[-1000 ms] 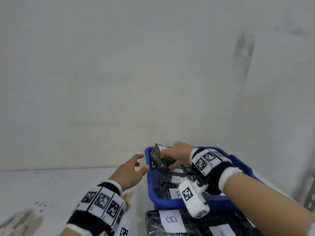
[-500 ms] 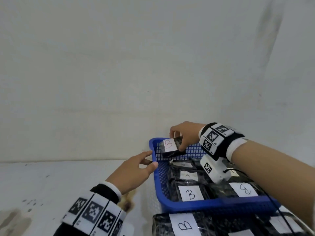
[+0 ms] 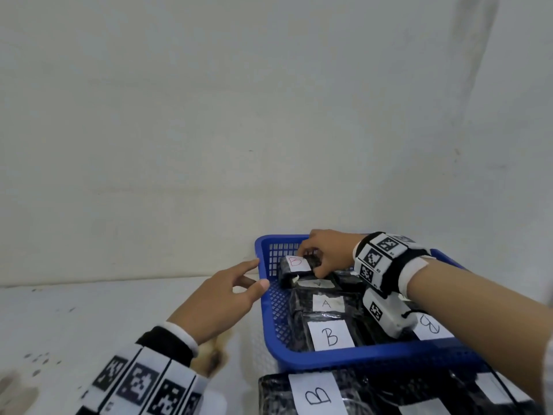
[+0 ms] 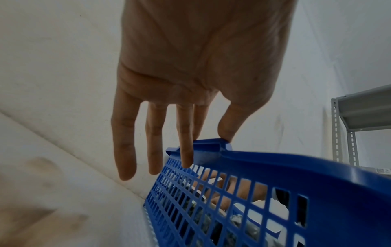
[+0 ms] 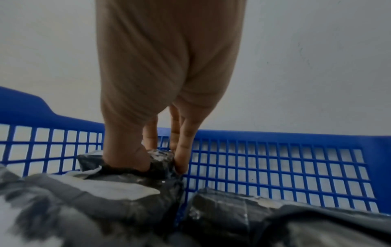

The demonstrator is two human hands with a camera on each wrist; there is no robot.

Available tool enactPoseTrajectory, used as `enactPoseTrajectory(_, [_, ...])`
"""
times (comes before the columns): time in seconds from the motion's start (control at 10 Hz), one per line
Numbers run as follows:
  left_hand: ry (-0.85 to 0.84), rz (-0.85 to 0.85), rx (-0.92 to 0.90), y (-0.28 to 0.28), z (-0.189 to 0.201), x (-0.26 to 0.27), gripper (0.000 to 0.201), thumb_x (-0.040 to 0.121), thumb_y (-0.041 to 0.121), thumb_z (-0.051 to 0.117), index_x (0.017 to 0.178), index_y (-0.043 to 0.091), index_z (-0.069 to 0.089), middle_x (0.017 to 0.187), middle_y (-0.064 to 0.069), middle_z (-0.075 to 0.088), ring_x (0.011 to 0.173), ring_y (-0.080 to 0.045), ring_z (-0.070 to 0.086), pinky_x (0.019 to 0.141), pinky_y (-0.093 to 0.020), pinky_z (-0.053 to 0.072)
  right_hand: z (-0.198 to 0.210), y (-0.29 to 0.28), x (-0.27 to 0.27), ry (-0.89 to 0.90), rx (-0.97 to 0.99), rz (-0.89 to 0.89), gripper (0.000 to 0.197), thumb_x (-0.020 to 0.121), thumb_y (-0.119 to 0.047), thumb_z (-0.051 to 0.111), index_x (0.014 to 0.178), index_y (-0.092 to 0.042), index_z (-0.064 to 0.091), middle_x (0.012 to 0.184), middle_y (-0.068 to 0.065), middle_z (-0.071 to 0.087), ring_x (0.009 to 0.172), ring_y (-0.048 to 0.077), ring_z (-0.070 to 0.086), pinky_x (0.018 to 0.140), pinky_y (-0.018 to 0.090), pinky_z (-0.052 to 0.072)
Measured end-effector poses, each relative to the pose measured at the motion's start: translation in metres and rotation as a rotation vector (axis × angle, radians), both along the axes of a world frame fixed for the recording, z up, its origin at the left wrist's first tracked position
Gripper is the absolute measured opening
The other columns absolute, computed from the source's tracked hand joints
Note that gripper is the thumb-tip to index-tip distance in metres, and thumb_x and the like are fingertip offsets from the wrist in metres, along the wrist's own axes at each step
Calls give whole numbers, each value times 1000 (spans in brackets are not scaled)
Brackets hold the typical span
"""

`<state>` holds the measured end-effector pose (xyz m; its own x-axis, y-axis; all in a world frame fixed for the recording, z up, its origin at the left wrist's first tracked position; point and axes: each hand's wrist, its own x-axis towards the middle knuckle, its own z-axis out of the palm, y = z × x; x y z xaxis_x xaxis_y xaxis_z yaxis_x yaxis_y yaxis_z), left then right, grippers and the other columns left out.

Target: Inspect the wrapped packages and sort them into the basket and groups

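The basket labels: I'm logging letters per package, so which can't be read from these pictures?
- Package label behind the "A" label, head view: blurred and foreshortened, letter unclear.
- Label at the blue basket right side, head view: partly covered by the wrist camera.
- Labels at the bottom right, head view: cut by the edge and the right forearm.
- Right wrist view: labels blurred.

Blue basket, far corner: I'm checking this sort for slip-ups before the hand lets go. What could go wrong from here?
1. The right hand pinches the small package at the far wall of the basket, on top of other packages; released there, it may tip or slide off them.
2. Its B label is red, the others black; it could be mis-sorted.
3. The left hand only touches the rim with straight fingers, so the basket might shift.
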<state>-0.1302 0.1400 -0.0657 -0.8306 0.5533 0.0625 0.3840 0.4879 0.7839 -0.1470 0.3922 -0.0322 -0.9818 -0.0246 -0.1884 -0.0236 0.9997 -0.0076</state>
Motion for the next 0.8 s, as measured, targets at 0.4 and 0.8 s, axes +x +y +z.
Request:
enactPoseTrajectory(0.4, [-27,11,-19,0,-5,-1,51,93,55,46,142,50,34,114,18,62,99,-7,62,74,-28,58,2,6,8,4,-64,21,43,96,-18,64,136,-30,58,140,5,56,115,20,55,96,25,38])
enactPoseTrajectory(0.8, [-5,79,24,-5,3,18,70,94,55,42,154,35,13,159,-3,26,136,-22,44,111,-35,31,98,20,93,-39,-430,-209,29,98,-18,61,126,-25,65,105,-2,71,100,25,70,93,34,57])
